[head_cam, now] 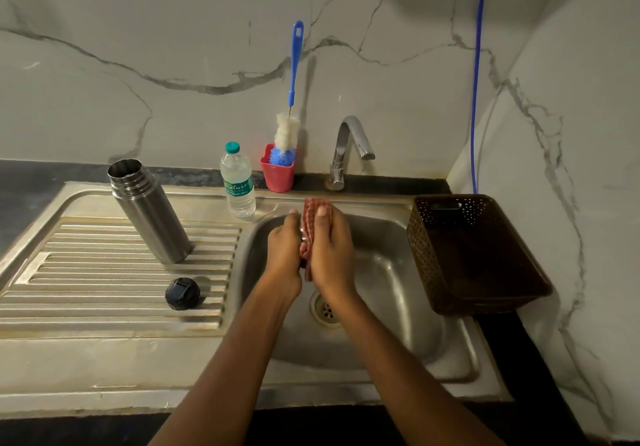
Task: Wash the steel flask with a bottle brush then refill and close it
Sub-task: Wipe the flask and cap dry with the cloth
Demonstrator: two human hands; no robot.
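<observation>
Sink [398, 272]: one flask [149, 210], brush [294, 75], cloth [311, 211].

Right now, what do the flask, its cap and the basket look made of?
Flask: brushed stainless steel by the look, with a grey sheen and soft reflections.
Cap: probably matte black plastic, dull with a moulded top.
Basket: likely dark brown plastic, with perforated moulded walls and a slight gloss.
</observation>
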